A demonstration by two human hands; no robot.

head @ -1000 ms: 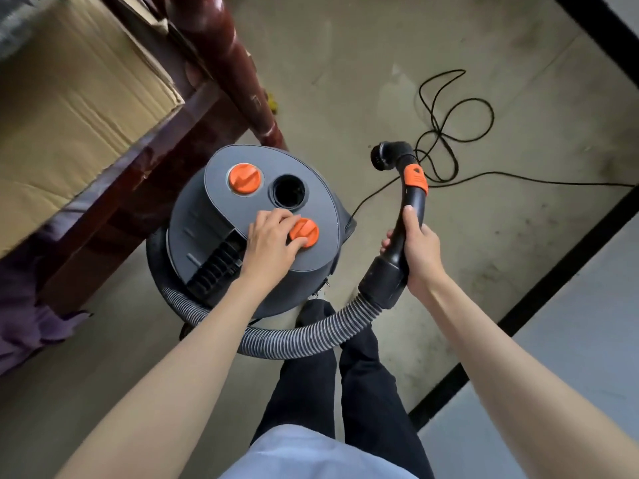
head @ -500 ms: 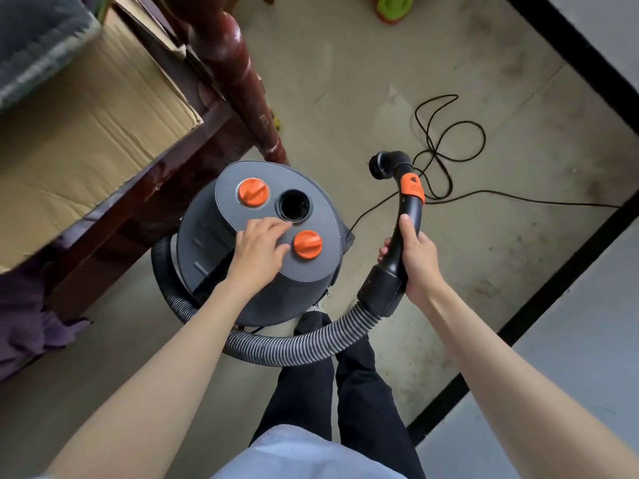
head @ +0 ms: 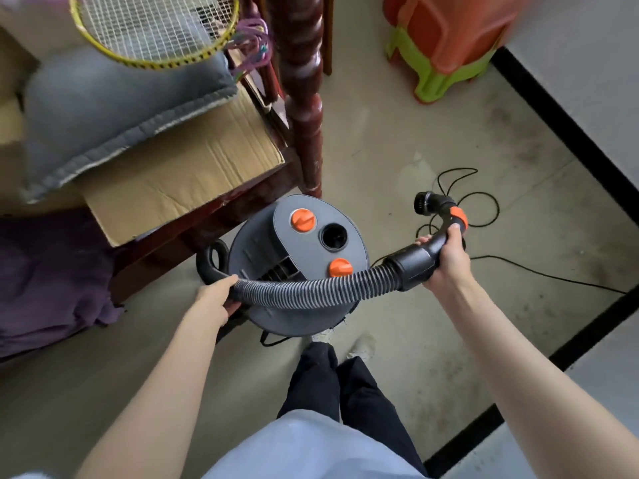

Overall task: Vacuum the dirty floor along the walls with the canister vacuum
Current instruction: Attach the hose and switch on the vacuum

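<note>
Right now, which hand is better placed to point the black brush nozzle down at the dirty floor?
Right. The right hand grips the curved black handle just behind the black brush nozzle. The left hand holds the grey ribbed hose farther back, near the canister.

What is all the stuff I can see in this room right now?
canister vacuum: one, grey with orange knobs, floor centre
hose: one, black, across the vacuum
power cord: one, black, floor right
cardboard: one, brown, left
cushion: one, grey, on the cardboard
racket: one, yellow-rimmed, top left
stools: stacked, orange over green, top right
left hand: grips the hose
right hand: grips the hose's handle end
</note>
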